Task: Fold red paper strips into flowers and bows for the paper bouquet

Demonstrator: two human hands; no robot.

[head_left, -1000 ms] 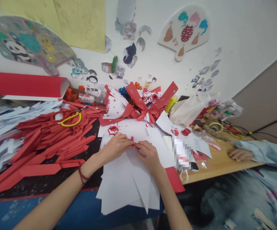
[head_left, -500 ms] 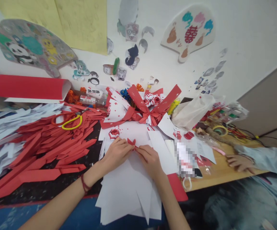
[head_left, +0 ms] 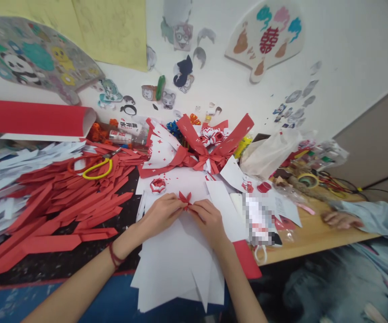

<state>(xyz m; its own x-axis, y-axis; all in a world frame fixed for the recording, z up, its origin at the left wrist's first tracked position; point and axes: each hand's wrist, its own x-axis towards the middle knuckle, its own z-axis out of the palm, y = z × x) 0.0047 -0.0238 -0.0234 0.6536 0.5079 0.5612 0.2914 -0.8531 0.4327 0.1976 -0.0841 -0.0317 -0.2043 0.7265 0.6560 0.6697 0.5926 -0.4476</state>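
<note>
Between my two hands is a small piece of folded red paper [head_left: 185, 197], its pointed tips spreading upward. My left hand [head_left: 165, 211] pinches its left side, and my right hand [head_left: 206, 219] pinches its lower right. Both hands are over a stack of white paper sheets [head_left: 177, 264]. Just beyond my left hand lies a small red-and-white folded paper ring [head_left: 157, 185]. A bouquet wrapped in red and white paper [head_left: 210, 152] stands farther back, against the wall. My fingertips partly cover the red piece.
Left of me lie heaped red paper strips [head_left: 62, 206], white strips [head_left: 2, 202] and yellow-and-red-handled scissors [head_left: 96, 170]. A rolled red sheet [head_left: 36, 119] is behind them. To the right, another person's hand [head_left: 342, 220] rests on the wooden tabletop [head_left: 301, 242], near a tape roll [head_left: 307, 180].
The red folded piece shows its points spread a bit wider between my fingers. The other person's hand has drawn slightly back and its fingers look more curled. The view has shifted slightly.
</note>
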